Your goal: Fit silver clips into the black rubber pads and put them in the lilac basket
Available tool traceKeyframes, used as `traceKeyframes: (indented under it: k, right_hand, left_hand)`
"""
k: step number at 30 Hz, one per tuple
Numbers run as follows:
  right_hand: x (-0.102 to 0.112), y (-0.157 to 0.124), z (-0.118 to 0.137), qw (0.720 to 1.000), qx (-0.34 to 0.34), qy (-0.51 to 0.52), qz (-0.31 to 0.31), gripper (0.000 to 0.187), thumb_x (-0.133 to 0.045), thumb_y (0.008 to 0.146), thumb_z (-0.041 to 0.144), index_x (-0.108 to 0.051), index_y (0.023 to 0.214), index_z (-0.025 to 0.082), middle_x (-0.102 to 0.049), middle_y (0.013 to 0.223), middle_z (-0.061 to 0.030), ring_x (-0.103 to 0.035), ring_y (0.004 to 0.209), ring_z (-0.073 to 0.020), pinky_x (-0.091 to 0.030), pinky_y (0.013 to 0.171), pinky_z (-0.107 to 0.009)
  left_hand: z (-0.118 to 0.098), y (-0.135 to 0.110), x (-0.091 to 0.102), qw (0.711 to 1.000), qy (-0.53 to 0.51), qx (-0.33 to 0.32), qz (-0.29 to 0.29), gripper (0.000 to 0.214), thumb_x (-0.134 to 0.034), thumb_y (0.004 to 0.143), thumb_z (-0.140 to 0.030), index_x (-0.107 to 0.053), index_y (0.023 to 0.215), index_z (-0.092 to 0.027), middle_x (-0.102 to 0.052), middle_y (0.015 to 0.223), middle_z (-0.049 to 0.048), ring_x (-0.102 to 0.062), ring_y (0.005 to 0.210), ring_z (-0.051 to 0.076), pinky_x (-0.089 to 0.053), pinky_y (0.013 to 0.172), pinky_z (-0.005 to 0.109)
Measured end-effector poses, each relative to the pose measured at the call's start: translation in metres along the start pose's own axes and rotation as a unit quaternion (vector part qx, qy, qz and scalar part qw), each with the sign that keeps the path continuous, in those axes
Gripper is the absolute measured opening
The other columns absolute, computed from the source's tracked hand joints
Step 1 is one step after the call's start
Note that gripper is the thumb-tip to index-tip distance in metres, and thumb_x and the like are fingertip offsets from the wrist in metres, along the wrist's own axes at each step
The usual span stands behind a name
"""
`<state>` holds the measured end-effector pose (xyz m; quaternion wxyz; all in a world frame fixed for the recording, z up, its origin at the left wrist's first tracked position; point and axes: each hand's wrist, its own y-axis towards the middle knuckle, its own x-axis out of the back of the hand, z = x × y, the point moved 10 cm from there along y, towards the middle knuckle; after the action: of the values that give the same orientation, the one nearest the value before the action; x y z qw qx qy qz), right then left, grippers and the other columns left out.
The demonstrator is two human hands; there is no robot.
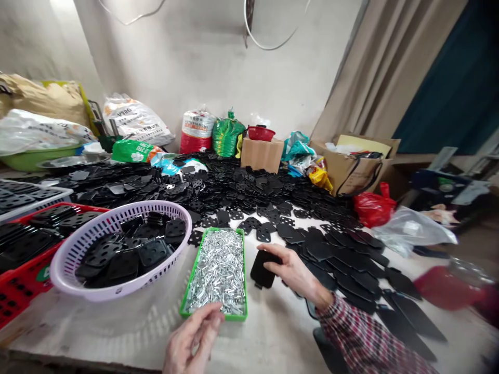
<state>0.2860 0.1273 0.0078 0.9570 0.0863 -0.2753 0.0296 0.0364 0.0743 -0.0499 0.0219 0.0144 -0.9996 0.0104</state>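
Note:
My right hand [294,272], in a checked flannel sleeve [362,337], pinches a flat black plastic plate [264,269] above the table, just right of a green tray [244,275]. That tray is heaped with small silver metal pins [218,270]. My left hand [191,337] lies at the tray's near edge with its fingers curled together. Whether those fingers hold a pin is hidden. Black perforated plates [152,253] lie stacked in a lilac plastic basket [113,215] to the left of the tray.
A large heap of black plates [234,189] spreads across the back of the table, with more fanned out at right [351,275]. A red crate [23,291] stands at far left. Cardboard boxes [262,155] and sacks [134,120] line the wall. A blurred red object [444,288] lies at right.

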Motion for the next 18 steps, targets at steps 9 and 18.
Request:
traceKeyframes:
  k: [9, 18]
  right_hand:
    - [-0.012, 0.016, 0.042, 0.992, 0.047, -0.109, 0.033, 0.035, -0.042, 0.104, 0.036, -0.058, 0.134, 0.024, -0.067, 0.114, -0.0044, -0.064, 0.099, -0.0179, -0.052, 0.084, -0.026]
    - [0.025, 0.095, -0.083, 0.900, -0.131, -0.415, -0.015, 0.039, -0.059, 0.093, 0.043, -0.062, 0.121, 0.016, -0.060, 0.115, -0.0193, -0.053, 0.111, -0.0368, -0.044, 0.087, -0.046]
  left_hand:
    - [0.017, 0.004, -0.044, 0.973, -0.184, 0.119, 0.067, 0.046, -0.078, 0.069, -0.049, -0.069, 0.102, -0.018, -0.069, 0.079, 0.0032, -0.056, 0.053, 0.014, -0.045, 0.040, 0.024]
    - [-0.006, 0.000, -0.035, 0.911, -0.380, 0.161, 0.023, 0.036, -0.074, 0.077, -0.035, -0.062, 0.104, -0.015, -0.073, 0.098, 0.0135, -0.068, 0.075, 0.024, -0.055, 0.053, 0.034]
